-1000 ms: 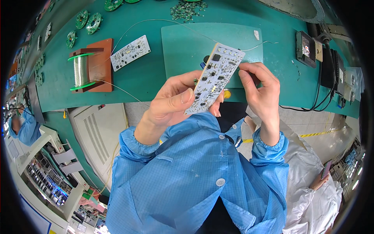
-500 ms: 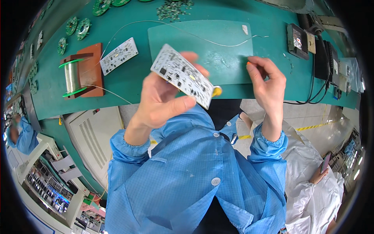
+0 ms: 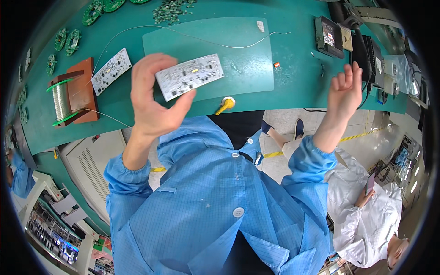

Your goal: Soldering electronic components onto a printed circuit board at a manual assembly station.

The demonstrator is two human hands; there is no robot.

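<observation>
My left hand grips a white circuit board by its left end, thumb below and fingers above. The board is held over the translucent green mat, its face with dark components and a yellow part turned up. My right hand is raised at the right with loosely bent fingers and nothing visible in them. Nearest to it are the black devices at the table's right end. A tiny orange-red part lies at the mat's right edge, apart from both hands.
A second white board lies beside the solder wire spool on its brown stand. Its wire arcs over the mat. A yellow plug-like piece sits at the front edge. Black devices and cables stand right. A person in white is nearby.
My right hand has moved away to the right from the orange-red part, which now lies uncovered. My left hand has turned the board nearer level and carried it over the mat. The view has shifted.
</observation>
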